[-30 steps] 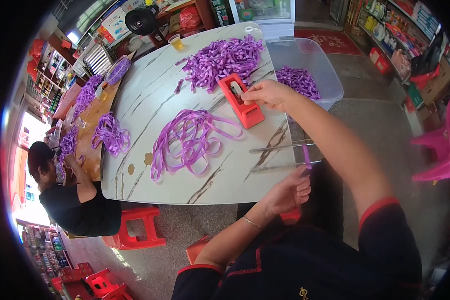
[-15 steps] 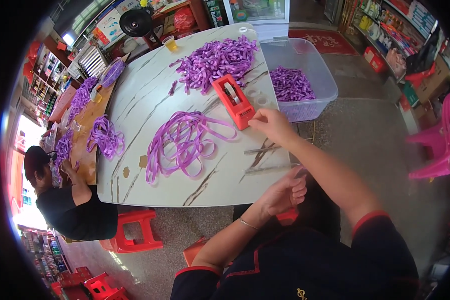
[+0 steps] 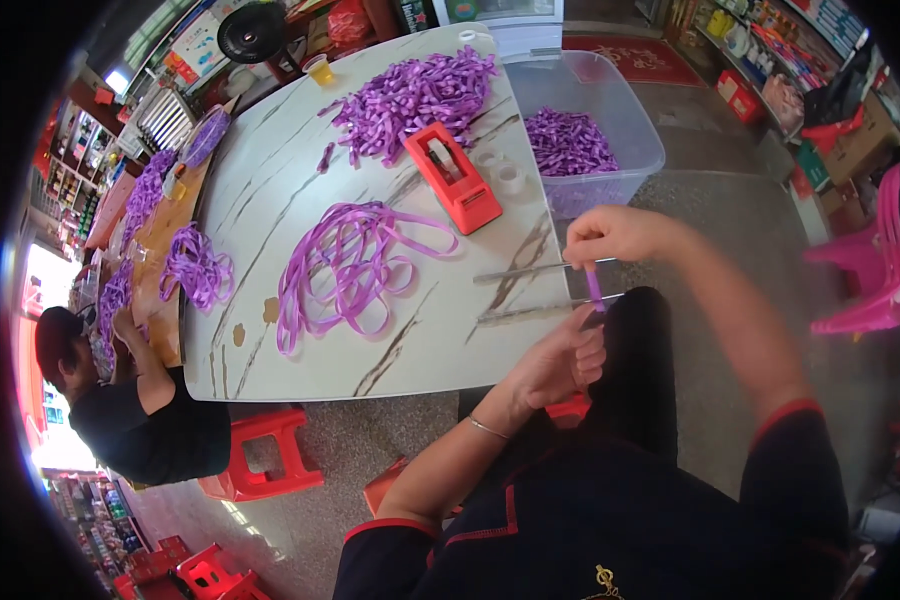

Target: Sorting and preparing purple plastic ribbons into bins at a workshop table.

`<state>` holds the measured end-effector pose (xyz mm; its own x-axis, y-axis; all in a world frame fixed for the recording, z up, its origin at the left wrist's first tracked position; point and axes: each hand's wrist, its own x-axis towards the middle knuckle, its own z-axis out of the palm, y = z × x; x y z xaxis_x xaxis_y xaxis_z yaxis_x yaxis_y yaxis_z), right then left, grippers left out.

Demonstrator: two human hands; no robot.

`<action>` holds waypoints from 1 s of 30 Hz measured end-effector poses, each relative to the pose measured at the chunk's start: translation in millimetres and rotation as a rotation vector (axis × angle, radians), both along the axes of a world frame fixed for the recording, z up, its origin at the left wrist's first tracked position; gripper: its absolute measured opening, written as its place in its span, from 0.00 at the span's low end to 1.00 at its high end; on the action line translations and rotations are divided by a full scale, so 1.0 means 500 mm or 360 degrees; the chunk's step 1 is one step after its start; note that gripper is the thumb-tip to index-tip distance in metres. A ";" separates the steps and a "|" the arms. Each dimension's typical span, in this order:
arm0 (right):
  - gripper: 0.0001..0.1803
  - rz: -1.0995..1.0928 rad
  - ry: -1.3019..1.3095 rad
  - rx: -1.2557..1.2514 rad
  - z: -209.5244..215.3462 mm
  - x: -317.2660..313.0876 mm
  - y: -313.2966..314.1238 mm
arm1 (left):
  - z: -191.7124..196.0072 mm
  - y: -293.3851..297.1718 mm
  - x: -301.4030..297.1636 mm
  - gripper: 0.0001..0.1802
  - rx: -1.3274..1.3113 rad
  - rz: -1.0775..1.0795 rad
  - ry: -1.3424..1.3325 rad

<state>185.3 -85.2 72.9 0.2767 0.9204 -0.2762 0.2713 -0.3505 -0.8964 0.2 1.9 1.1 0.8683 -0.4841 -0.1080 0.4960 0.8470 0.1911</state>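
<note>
A short purple ribbon strip (image 3: pixel 594 287) stretches upright between my hands, just off the table's right edge. My left hand (image 3: pixel 558 358) is closed round its lower end, thumb on top. Above it, my right hand (image 3: pixel 610 238) pinches at the strip's upper end; whether tape is between those fingers is too small to tell. Two thin metal rods (image 3: pixel 520 271) jut past the table edge beside my hands. To their left stands a red tape dispenser (image 3: pixel 457 185) with a roll in it. Loose long purple ribbon (image 3: pixel 345 268) lies in loops on the table.
A heap of folded purple ribbon pieces (image 3: pixel 410 105) covers the table's far part, near a cup of yellow liquid (image 3: pixel 319 70). Clear tape rolls (image 3: pixel 511 179) sit by the dispenser. A clear plastic bin (image 3: pixel 610 188) holds more pieces. At the left, a co-worker (image 3: pixel 140 400) handles purple ribbon.
My right hand has moved from the tape dispenser's front end rightward and toward me, to the ribbon strip over my left hand. My left hand stays closed. The view has shifted slightly.
</note>
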 end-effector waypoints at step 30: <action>0.22 0.0042 -0.1699 -0.0747 -0.003 -0.043 -0.049 | 0.007 -0.007 -0.001 0.23 0.0058 0.0056 0.0000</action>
<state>163.8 -109.4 71.3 0.5564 0.7987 -0.2291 0.8215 -0.5701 0.0080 -0.1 -1.8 4.5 0.8848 -0.4489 -0.1247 0.4659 0.8566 0.2220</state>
